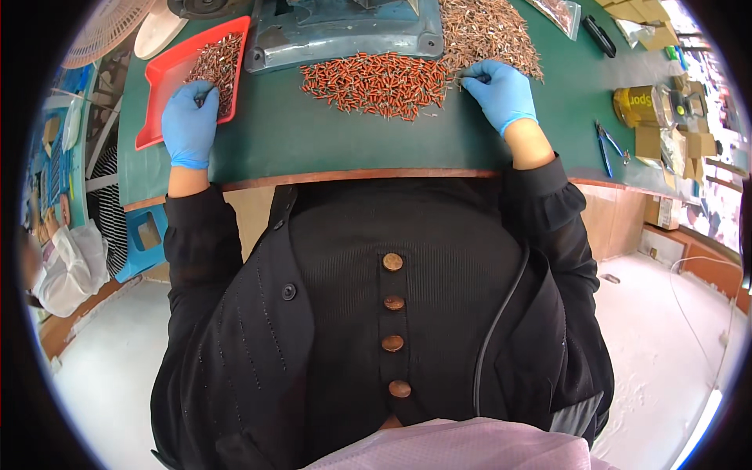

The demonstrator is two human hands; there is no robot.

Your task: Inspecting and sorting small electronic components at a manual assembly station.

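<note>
Green matting covers the work table (313,141), which has a brown wooden front edge; we sit close against it and look down over our black buttoned top. At the far edge stands the blue-grey base of a machine (337,31).

Our left hand (190,117), in a blue glove, rests on the near rim of a red tray (160,78) at the left end of the table. Its fingers are curled together and touch the heap of small brownish parts (218,66) lying in the tray; we cannot tell whether a part is pinched between them.

Our right hand (499,92), also gloved in blue, lies on the matting right of centre. Its thumb and forefinger are drawn together at the right end of a pile of small orange-red parts (376,82), where that pile meets a larger heap of paler metal parts (489,31). What the fingertips grip is too small to make out.

Well apart to the right lie blue-handled pliers (607,145), a yellow tape roll (636,106) and several cardboard boxes (666,141). A white fan (106,27) stands beyond the tray.
</note>
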